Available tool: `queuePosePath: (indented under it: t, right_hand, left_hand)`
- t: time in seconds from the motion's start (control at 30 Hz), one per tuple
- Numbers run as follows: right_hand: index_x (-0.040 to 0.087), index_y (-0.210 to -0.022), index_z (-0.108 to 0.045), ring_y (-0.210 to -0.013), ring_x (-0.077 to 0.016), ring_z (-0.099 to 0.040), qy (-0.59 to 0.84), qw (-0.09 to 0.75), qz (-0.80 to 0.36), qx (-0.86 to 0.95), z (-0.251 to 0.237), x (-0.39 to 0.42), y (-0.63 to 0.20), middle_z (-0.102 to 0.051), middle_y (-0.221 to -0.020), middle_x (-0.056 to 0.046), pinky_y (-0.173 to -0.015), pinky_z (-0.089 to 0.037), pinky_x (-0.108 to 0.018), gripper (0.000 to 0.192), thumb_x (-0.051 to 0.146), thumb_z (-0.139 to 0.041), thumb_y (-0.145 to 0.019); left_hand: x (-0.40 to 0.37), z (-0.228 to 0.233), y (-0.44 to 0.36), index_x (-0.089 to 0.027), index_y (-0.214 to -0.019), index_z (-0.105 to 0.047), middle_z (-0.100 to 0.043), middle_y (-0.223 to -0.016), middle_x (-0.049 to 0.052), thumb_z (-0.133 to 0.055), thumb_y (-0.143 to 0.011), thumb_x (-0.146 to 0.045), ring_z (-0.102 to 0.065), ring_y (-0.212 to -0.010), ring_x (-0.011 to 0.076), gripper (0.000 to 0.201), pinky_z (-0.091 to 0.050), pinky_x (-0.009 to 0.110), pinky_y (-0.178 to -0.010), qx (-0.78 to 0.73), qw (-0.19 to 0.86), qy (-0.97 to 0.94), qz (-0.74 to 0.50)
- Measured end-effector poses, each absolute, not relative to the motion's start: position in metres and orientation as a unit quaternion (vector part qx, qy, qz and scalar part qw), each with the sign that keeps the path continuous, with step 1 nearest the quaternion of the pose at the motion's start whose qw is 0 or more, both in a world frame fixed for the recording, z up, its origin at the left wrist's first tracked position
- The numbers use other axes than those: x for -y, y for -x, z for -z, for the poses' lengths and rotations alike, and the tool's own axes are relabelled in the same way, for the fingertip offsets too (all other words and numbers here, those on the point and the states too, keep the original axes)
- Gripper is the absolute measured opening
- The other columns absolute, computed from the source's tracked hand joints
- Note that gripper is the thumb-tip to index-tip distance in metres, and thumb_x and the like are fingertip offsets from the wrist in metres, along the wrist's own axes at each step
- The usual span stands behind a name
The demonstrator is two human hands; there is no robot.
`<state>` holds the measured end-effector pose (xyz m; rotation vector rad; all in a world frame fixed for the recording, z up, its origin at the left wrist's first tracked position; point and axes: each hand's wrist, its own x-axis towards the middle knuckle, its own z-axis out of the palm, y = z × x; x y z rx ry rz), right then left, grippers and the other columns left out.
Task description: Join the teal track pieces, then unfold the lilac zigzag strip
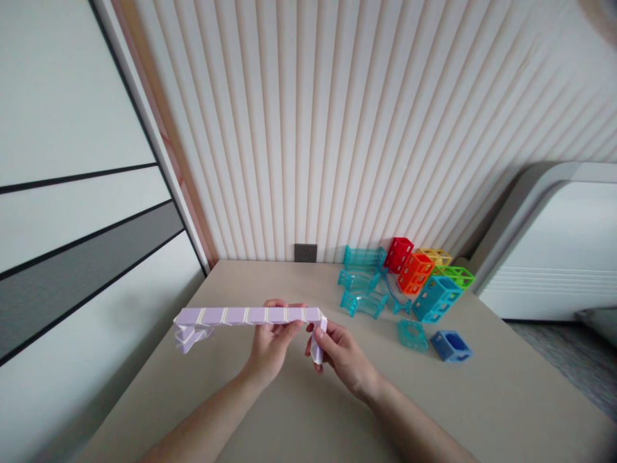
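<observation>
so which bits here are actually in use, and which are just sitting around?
In use:
- lilac folding strip, held above the table
- left hand, gripping the strip
- right hand, pinching its end segment

Lying about:
- teal track pieces
- coloured block frames
- blue cube frame
- table

A long lilac segmented strip [245, 316] is held level above the beige desk [506, 399]. It is gripped near its right end by the left hand [270, 344], while its folded-down end piece is pinched by the fingers [319, 335] of the right hand [343, 355]. The strip's far left end is bent downward. A cluster of translucent colored blocks [424, 276] and turquoise curved pieces [362, 286] is seen well apart, by the ribbed wall [337, 128].
</observation>
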<state>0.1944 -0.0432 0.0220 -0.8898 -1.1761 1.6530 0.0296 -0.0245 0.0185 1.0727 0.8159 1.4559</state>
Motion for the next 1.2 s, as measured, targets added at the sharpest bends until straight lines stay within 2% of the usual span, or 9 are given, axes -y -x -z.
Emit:
queuePosePath:
  t: [0.2,0.4,0.6,0.8,0.9,1.03,1.1,1.2]
  right_hand:
    - [0.014,-0.100,-0.064,-0.054,-0.0112,-0.050,0.423,0.443,-0.570,0.546,-0.017,0.048,-0.187,-0.059,-0.068,0.000,-0.051,-0.042,-0.024,0.061,0.072,-0.065,-0.081]
    - [0.013,-0.100,-0.068,-0.062,-0.0118,-0.040,0.473,0.434,-0.450,0.621,-0.020,0.047,-0.194,-0.048,-0.068,0.003,-0.056,-0.033,-0.024,0.043,0.054,-0.060,-0.091]
    - [0.016,-0.100,-0.072,-0.062,-0.0125,-0.042,0.542,0.372,-0.364,0.660,-0.034,0.048,-0.200,-0.055,-0.069,0.003,-0.058,-0.031,-0.024,0.026,0.035,-0.060,-0.088]
    - [0.021,-0.109,-0.073,-0.058,-0.0122,-0.044,0.549,0.353,-0.322,0.686,-0.042,0.049,-0.207,-0.057,-0.067,0.004,-0.056,-0.031,-0.024,0.025,0.033,-0.061,-0.090]
    - [0.018,-0.102,-0.071,-0.058,-0.0122,-0.047,0.507,0.390,-0.386,0.664,-0.038,0.049,-0.204,-0.057,-0.067,0.002,-0.055,-0.034,-0.023,0.030,0.045,-0.062,-0.091]
    - [0.015,-0.093,-0.067,-0.058,-0.0144,-0.059,0.387,0.442,-0.610,0.531,-0.032,0.050,-0.197,-0.067,-0.078,-0.005,-0.055,-0.046,-0.026,0.056,0.069,-0.052,-0.091]
    - [0.014,-0.096,-0.068,-0.058,-0.0149,-0.063,0.328,0.450,-0.699,0.448,-0.032,0.050,-0.196,-0.070,-0.085,-0.008,-0.055,-0.049,-0.028,0.061,0.071,-0.048,-0.092]
    - [0.014,-0.101,-0.067,-0.053,-0.0129,-0.061,0.287,0.436,-0.761,0.386,-0.032,0.049,-0.198,-0.071,-0.080,-0.006,-0.051,-0.048,-0.025,0.053,0.065,-0.058,-0.091]
  left_hand:
    - [0.025,-0.018,-0.032,-0.023,-0.105,-0.043,-0.079,-0.103,0.011,-0.085,-0.074,-0.037,-0.076,-0.096,0.0223,0.054,-0.058,0.034,-0.087,-0.350,0.563,-0.418,-0.622]
    - [0.026,-0.021,-0.032,-0.023,-0.107,-0.044,-0.079,-0.102,0.010,-0.083,-0.077,-0.036,-0.075,-0.095,0.0220,0.050,-0.056,0.036,-0.091,-0.362,0.556,-0.421,-0.618]
    - [0.025,-0.017,-0.033,-0.023,-0.104,-0.047,-0.079,-0.101,0.009,-0.082,-0.077,-0.035,-0.073,-0.104,0.0243,0.046,-0.052,0.038,-0.097,-0.375,0.535,-0.438,-0.618]
    - [0.024,-0.015,-0.032,-0.024,-0.105,-0.046,-0.078,-0.105,0.008,-0.081,-0.079,-0.034,-0.072,-0.103,0.0212,0.045,-0.052,0.034,-0.096,-0.371,0.542,-0.450,-0.605]
    - [0.024,-0.016,-0.031,-0.024,-0.106,-0.045,-0.077,-0.107,0.008,-0.081,-0.079,-0.035,-0.073,-0.101,0.0203,0.047,-0.053,0.033,-0.094,-0.365,0.554,-0.448,-0.600]
    - [0.024,-0.017,-0.030,-0.024,-0.105,-0.046,-0.077,-0.107,0.009,-0.084,-0.076,-0.036,-0.073,-0.100,0.0219,0.049,-0.054,0.036,-0.094,-0.362,0.562,-0.422,-0.612]
    - [0.024,-0.017,-0.029,-0.024,-0.105,-0.046,-0.078,-0.108,0.009,-0.084,-0.075,-0.036,-0.073,-0.101,0.0227,0.050,-0.053,0.037,-0.095,-0.357,0.572,-0.406,-0.617]
    - [0.023,-0.017,-0.026,-0.024,-0.106,-0.045,-0.078,-0.105,0.009,-0.084,-0.075,-0.036,-0.074,-0.097,0.0229,0.051,-0.054,0.038,-0.092,-0.340,0.593,-0.395,-0.614]
